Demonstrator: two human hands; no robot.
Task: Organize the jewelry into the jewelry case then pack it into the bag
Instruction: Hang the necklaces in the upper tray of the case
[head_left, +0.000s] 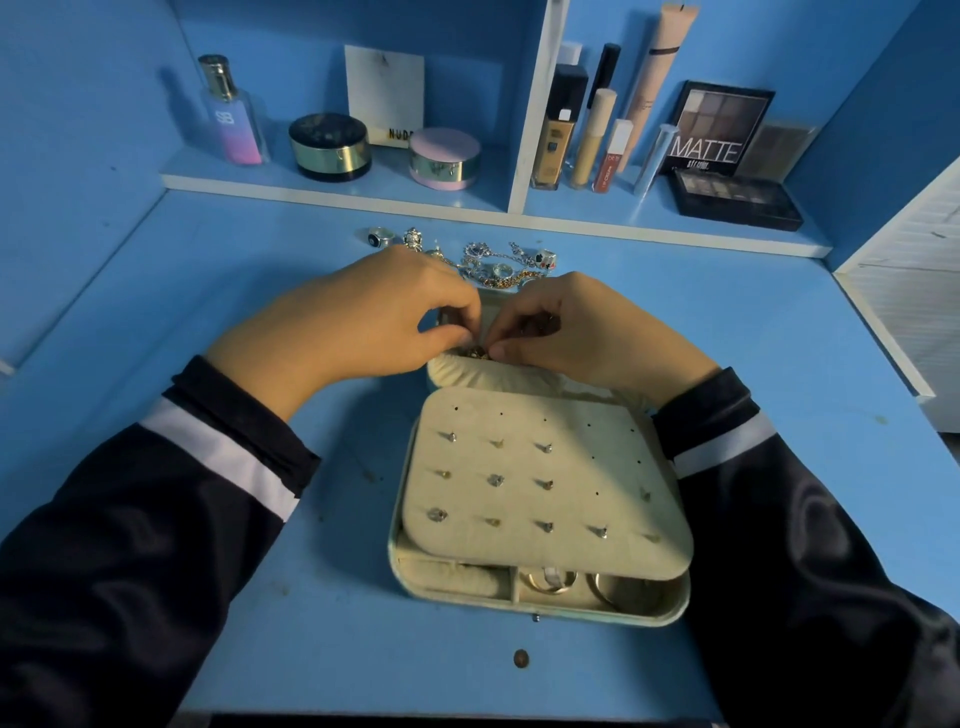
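Observation:
An open cream jewelry case (410, 571) lies on the blue desk. Its earring panel (545, 488) holds several stud earrings, and rings sit in the compartments below it. Above the panel, my left hand (358, 322) and my right hand (582, 332) meet over the gathered cream pouch (498, 376) in the case's lid. Both pinch a small gold piece of jewelry (478, 354) at the pouch's mouth. Loose rings and chains (498, 260) lie in a heap just beyond my hands. No bag is in view.
A shelf (337, 192) at the back carries a perfume bottle (231, 111), two round jars, tubes of make-up and eyeshadow palettes (727, 135). A small brown coin-like disc (521, 658) lies near the desk's front edge. A white unit (914, 291) stands at the right.

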